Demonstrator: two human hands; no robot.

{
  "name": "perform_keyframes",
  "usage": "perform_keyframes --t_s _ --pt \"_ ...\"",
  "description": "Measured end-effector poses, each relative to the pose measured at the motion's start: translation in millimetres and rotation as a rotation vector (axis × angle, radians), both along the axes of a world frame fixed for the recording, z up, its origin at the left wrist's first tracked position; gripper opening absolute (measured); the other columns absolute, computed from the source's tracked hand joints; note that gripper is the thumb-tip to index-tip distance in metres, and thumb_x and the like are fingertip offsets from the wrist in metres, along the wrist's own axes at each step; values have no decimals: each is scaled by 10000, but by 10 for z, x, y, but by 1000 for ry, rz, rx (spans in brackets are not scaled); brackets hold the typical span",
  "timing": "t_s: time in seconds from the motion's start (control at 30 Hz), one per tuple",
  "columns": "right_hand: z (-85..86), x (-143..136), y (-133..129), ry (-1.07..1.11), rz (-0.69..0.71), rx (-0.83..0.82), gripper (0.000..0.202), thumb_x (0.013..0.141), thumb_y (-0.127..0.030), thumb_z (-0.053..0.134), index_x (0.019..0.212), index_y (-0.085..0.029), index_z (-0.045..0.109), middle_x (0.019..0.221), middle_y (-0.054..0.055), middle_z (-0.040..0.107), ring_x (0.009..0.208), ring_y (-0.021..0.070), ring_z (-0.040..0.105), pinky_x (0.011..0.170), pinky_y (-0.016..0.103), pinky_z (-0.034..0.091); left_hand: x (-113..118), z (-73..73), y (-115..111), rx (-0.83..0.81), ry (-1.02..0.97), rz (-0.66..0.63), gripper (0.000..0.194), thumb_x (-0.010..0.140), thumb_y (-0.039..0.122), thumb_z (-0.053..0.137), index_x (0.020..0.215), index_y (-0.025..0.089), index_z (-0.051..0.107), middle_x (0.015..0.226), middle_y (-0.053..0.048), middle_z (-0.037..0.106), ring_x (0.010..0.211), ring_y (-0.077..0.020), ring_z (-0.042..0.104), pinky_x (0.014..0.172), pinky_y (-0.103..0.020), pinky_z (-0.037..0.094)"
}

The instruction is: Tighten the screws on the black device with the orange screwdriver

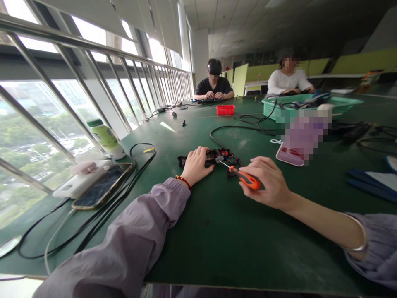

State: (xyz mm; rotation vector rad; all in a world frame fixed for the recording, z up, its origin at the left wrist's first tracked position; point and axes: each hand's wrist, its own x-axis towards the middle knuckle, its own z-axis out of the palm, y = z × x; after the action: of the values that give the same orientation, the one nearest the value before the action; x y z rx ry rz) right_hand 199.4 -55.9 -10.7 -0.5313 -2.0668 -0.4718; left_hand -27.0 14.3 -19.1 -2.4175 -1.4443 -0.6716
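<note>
A long black device housing [214, 155] lies opened on the green table, with small coloured parts and wires showing at its right end. My left hand [197, 166] is wrapped over its middle and presses it against the tabletop. An orange and black screwdriver [249, 180] is gripped in my right hand [269, 182] by its handle. The metal shaft slants up and left, and its tip meets the wired end of the housing. From that end a black cable [212, 134] curves away behind. The exact spot under the tip is too small to make out.
Left of my arm are a phone [104, 186], a white power bank [82, 182], a bottle [106, 140] and loose cables. A red tray [225, 110], a green basket [344, 108] and a pink phone [291, 154] stand farther off. Two people sit across the table.
</note>
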Motion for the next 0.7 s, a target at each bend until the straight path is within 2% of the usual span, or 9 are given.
perform_keyframes --t_s 0.1,0.27,0.33,0.53,0.7 --pt "-5 -1 1 -16 5 -29 367 736 -161 609 1077 -211 485 738 -17 640 579 130 555 808 399 495 -2 0 -2 0 -5 -11 510 752 354 569 1197 166 405 1101 -84 530 1026 -235 522 878 -356 383" --pt "-1 12 20 76 6 38 468 719 -147 627 1145 -188 440 843 52 636 756 192 600 697 365 513 9 14 -11 -12 7 -3 464 772 345 551 1199 214 426 1087 -65 530 1010 -228 523 879 -354 384" --pt "-1 12 21 66 15 47 475 730 -155 619 1160 -203 425 842 42 633 766 195 603 710 379 512 12 22 -14 -20 5 2 461 772 343 552 1198 217 429 1089 -63 529 1012 -226 520 883 -353 384" --pt "-20 20 31 5 -7 -14 383 746 -197 621 1100 -220 476 790 -1 658 604 139 580 789 393 505 12 26 -14 -28 4 2 458 773 343 554 1196 215 435 1089 -63 528 1011 -227 518 884 -356 387" --pt "-7 22 33 90 -15 39 469 735 -171 612 1165 -210 431 845 48 629 782 206 608 706 383 516 18 26 -19 -22 3 8 457 771 338 555 1195 215 436 1084 -63 529 1007 -227 518 884 -356 388"
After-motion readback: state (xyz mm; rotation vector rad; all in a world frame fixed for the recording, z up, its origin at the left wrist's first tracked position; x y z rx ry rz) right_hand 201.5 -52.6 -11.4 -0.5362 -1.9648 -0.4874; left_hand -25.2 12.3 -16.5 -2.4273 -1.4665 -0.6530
